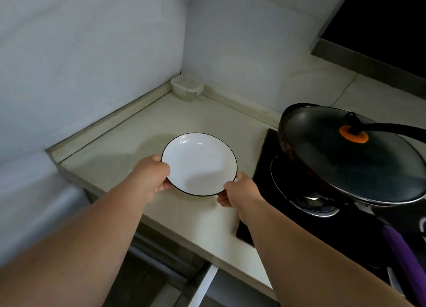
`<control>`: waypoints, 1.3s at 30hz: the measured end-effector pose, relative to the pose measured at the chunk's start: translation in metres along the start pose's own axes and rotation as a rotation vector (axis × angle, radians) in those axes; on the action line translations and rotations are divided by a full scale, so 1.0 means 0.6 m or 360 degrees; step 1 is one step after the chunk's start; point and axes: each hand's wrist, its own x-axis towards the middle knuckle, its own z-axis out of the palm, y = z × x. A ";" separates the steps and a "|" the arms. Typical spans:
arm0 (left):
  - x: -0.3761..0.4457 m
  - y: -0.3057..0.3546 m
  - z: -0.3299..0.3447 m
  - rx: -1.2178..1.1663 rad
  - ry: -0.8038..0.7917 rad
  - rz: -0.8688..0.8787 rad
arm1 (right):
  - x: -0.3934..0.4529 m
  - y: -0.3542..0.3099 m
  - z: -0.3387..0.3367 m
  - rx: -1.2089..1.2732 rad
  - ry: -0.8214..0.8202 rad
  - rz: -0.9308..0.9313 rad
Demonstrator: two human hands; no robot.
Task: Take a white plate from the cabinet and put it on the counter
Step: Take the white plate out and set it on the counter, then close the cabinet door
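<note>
Left hand [154,177]: grips plate's left rim.
Plate [200,164]: white, dark-edged, level, low over surface [129,143]; contact unclear.
Right hand [239,191]: grips plate's near-right rim.
Pan [345,154]: lidded, on stove [272,216], right of plate.

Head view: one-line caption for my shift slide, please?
Both hands, left hand and right hand, hold a white plate over the counter, beside a lidded wok.

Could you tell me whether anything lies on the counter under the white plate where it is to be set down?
Nothing visible does. The white plate, held by the left hand and right hand, is over bare counter. The lidded container sits far back in the corner, and the covered wok stands off to the right.
</note>
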 end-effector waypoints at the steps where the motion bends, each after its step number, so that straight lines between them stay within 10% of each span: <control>1: 0.016 0.002 0.005 0.0001 0.0010 -0.0005 | 0.015 -0.002 0.003 -0.0003 0.0000 0.0007; 25: 0.052 -0.024 0.017 -0.0141 0.0257 0.0020 | 0.045 0.022 0.012 0.0371 -0.0203 0.0179; 39: -0.241 -0.125 -0.020 0.0376 0.0290 0.0109 | -0.233 0.131 -0.081 0.0110 -0.0258 -0.0034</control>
